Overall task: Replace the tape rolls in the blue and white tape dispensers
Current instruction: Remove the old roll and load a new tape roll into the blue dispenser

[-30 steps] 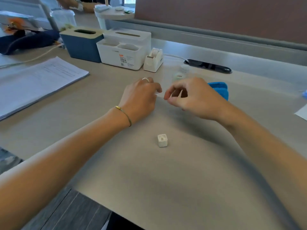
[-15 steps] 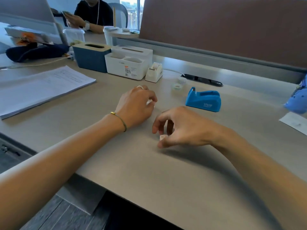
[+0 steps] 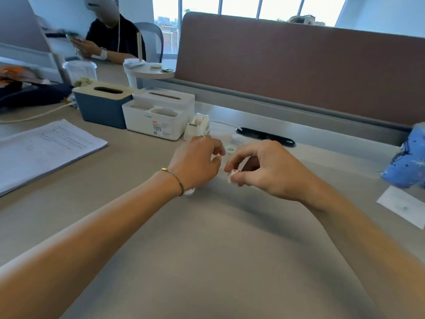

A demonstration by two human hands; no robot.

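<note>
My right hand (image 3: 266, 171) pinches a small white spool core (image 3: 231, 175) between thumb and forefinger just above the desk. My left hand (image 3: 197, 161) is curled close beside it, with its fingertips closed on a pale tape roll (image 3: 216, 157) that is mostly hidden. The white tape dispenser (image 3: 199, 125) stands behind my left hand. A spare tape roll (image 3: 230, 148) lies flat between my hands and the back ledge, with a second roll (image 3: 237, 139) behind it. The blue dispenser is hidden behind my right hand.
A white desk organiser (image 3: 158, 119) and a blue tissue box (image 3: 101, 108) stand at the back left. A paper stack (image 3: 46, 147) lies at left, and a blue patterned pouch (image 3: 404, 157) and paper slip (image 3: 404, 207) at right. A black cable outlet (image 3: 268, 136) sits on the ledge. A person sits beyond the desk.
My right hand went down to the white core on the desk, picked it up and brought it back beside my left hand. The camera view tilted upward.
</note>
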